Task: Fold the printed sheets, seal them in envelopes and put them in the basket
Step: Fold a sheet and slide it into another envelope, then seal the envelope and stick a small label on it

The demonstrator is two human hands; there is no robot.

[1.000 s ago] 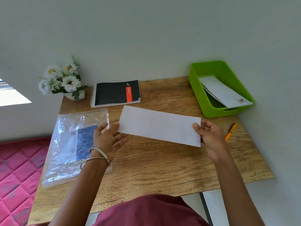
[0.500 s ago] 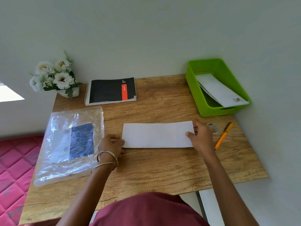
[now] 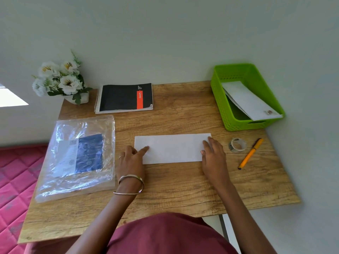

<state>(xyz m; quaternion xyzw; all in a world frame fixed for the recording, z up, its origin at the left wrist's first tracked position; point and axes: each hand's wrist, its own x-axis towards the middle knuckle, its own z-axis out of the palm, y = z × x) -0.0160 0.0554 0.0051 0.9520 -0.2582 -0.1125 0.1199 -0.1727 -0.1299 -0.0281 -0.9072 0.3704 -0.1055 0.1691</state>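
both our hands lie flat and unclenched: left hand (image 3: 132, 158) and right hand (image 3: 211, 153) press the envelope (image 3: 172, 148), long axis nine-to-three; basket (image 3: 220, 99) sits at two o'clock, nearer our right.

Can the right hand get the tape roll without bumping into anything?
Probably yes. The right hand rests on the right end of the white envelope, and the tape roll lies just to its right with only bare table between. The orange pen lies beyond the tape.

Even, bright daylight; blown-out patch at 9 o'clock. Glare on plastic bag (image 3: 77, 156). Soft shadows. Wide-angle bending at edges; focus sharp overall.
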